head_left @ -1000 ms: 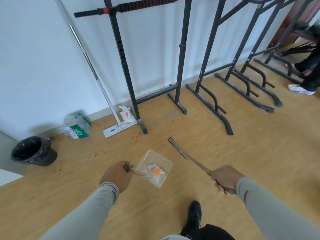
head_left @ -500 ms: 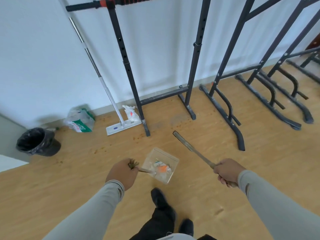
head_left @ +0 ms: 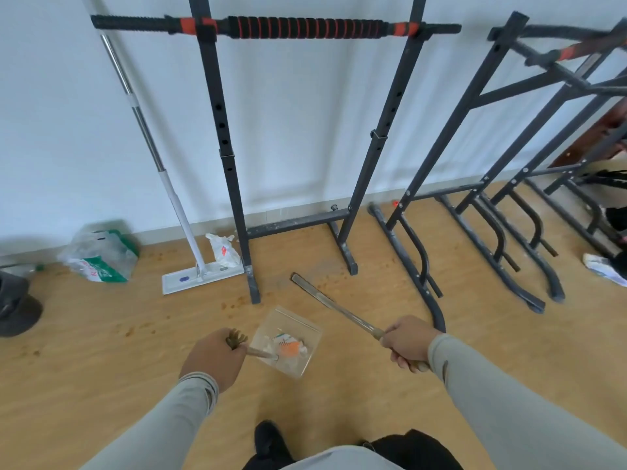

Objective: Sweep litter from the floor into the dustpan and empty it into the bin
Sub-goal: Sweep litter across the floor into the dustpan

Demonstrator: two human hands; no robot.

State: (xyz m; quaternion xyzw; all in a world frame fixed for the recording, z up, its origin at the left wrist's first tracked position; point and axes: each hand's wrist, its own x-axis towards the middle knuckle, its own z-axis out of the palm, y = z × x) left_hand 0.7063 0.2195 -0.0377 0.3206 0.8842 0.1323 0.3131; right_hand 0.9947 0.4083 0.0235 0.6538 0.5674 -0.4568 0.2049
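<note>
My left hand [head_left: 214,359] grips the short handle of a clear plastic dustpan [head_left: 307,337], held above the wooden floor. Crumpled white and orange litter [head_left: 287,347] lies inside the pan. My right hand [head_left: 407,342] grips the handle of a thin, flat-headed broom [head_left: 334,307], whose head points up-left toward the rack foot. Small brown crumbs [head_left: 234,303] are scattered on the floor ahead. The black bin [head_left: 15,308] stands at the far left edge, partly cut off.
Black exercise racks [head_left: 234,157] stand along the white wall, their feet reaching onto the floor. A flat mop [head_left: 200,276] leans on the wall beside a white bag [head_left: 224,251] and a green-and-white bag [head_left: 101,257]. My black shoe [head_left: 271,442] is below the pan.
The view has come closer to the wall and tilted up. Both hands keep their hold on dustpan and broom. The bin has slid further toward the left edge.
</note>
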